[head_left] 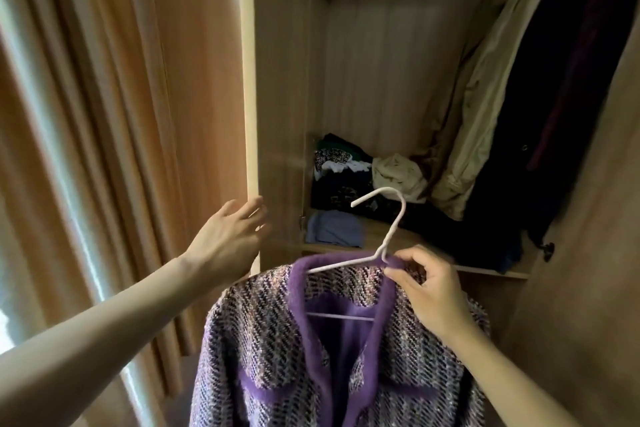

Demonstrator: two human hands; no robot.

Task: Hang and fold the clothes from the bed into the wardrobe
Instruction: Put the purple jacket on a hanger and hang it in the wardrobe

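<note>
- The right hand [420,282] is pinching the white hanger [393,227] at the base of its neck, with the thumb and fingers curled over the collar. It is carrying the purple tweed jacket [277,340] in the air in front of the open wardrobe [277,80].
- The left hand [230,239] is holding nothing. Its fingers are spread and relaxed, reaching to the wardrobe's pale front edge [247,80]; I cannot tell whether they are touching it.
- The jacket is already sitting on the hanger, so the step in hand is probably getting it onto the rail, which is lying out of view above.
- To do that well, the hook should be turning towards the rail while the pinch is staying close under it, so the heavy jacket is not swinging or sliding off one shoulder.
- The free gap is lying to the left of the hanging cream coat [491,97] and the dark garments [571,97]; aiming there should be avoiding any crushing.
- The shelf [374,240] is carrying a stack of folded clothes [339,177] at its back left corner.
- A folded blue piece [334,229] is lying at the shelf's front left edge.
- A crumpled cream piece [398,177] is lying towards the back, just beside the stack.
</note>
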